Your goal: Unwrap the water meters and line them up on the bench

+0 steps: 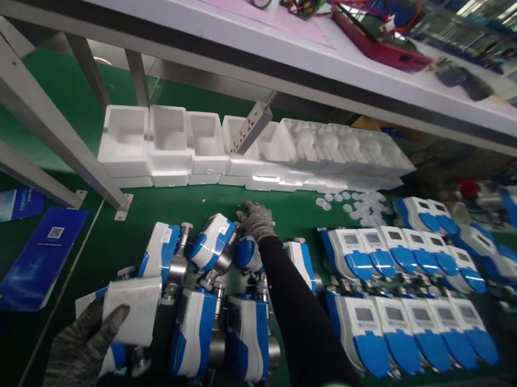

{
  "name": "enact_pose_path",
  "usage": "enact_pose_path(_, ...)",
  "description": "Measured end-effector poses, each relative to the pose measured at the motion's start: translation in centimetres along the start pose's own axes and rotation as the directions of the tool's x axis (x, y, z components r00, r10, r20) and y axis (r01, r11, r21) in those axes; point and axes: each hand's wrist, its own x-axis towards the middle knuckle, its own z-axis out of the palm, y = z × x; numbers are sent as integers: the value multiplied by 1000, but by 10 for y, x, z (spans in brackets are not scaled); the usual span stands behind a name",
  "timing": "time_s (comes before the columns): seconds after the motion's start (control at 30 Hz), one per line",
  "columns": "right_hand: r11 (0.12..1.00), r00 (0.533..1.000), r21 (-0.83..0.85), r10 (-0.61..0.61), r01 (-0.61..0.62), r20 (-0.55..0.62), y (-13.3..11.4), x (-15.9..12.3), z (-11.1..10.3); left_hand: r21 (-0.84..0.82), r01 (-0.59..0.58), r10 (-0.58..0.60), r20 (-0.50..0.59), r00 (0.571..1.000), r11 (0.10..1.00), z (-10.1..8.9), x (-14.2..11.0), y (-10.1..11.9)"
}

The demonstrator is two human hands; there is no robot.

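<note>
My left hand (85,340), in a grey knitted glove, is closed on a white rectangular piece (132,308), thumb across its near face. Behind that piece a blue-and-white meter with metal pipe fittings (114,358) is partly hidden. My gloved right hand (256,220) reaches forward, fingers apart, just beyond another blue-and-white meter (247,255); whether it touches the meter I cannot tell. Around my arms lie more such meters, among them one upright-facing unit (192,335), a neighbour with a dark display (246,341) and one farther back (212,242).
White foam boxes (171,138) line the back, with a power strip (253,127) hanging over them. Clear discs (359,206) and rows of meters (408,326) are to the right. A shelf (169,18) crosses above; its metal leg (48,110) and blue leaflets (44,256) are left.
</note>
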Motion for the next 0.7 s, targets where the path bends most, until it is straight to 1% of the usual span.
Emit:
enact_pose_path(0.03, 1000, 1000, 15, -3, 3, -30, -11, -9, -4, -23, 36, -36, 0, 999, 999, 0, 0, 10)
enact_pose_path(0.07, 998, 997, 53, -38, 41, -62, -27, -22, -7, -61, 72, -72, -4, 997, 996, 2, 0, 21)
enact_pose_path(0.13, 967, 978, 169, -176, 192, -109, -66, -64, -14, -170, 119, -123, -13, 992, 978, 6, -5, 46)
enact_pose_path(0.17, 885, 938, 315, -304, 343, -168, -85, -89, -16, -221, 117, -125, -24, 992, 968, 8, -7, 58)
enact_pose_path(0.2, 791, 900, 430, -403, 435, -168, -103, -116, -19, -262, 100, -115, -45, 992, 960, 10, -10, 69)
enact_pose_path(0.23, 739, 888, 502, -431, 450, -162, -119, -141, -21, -301, 75, -93, -46, 995, 951, 10, -13, 79)
enact_pose_path(0.27, 707, 886, 552, -441, 442, -145, -130, -164, -22, -346, 51, -59, -14, 998, 937, 9, -16, 86)
enact_pose_path(0.3, 699, 892, 576, -432, 424, -133, -139, -185, -22, -391, 28, -16, 35, 999, 920, 7, -20, 91)
enact_pose_path(0.37, 723, 908, 560, -388, 405, -157, -148, -215, -21, -469, 9, 71, 152, 986, 883, 0, -28, 94)
enact_pose_path(0.4, 738, 908, 533, -376, 415, -186, -149, -227, -21, -491, 5, 99, 187, 977, 871, -4, -33, 94)
enact_pose_path(0.43, 750, 904, 506, -374, 426, -206, -149, -237, -22, -497, 2, 111, 199, 974, 868, -8, -38, 92)
enact_pose_path(0.5, 758, 906, 495, -363, 424, -218, -149, -254, -26, -487, -6, 110, 185, 977, 873, -15, -48, 88)
enact_pose_path(0.57, 744, 915, 533, -326, 404, -238, -151, -271, -31, -477, -15, 113, 178, 978, 879, -22, -57, 87)
enact_pose_path(0.6, 727, 914, 555, -304, 404, -268, -154, -279, -34, -479, -15, 115, 180, 977, 878, -25, -62, 87)
enact_pose_path(0.7, 699, 877, 543, -279, 465, -391, -163, -302, -41, -494, -34, 143, 184, 973, 869, -33, -74, 89)
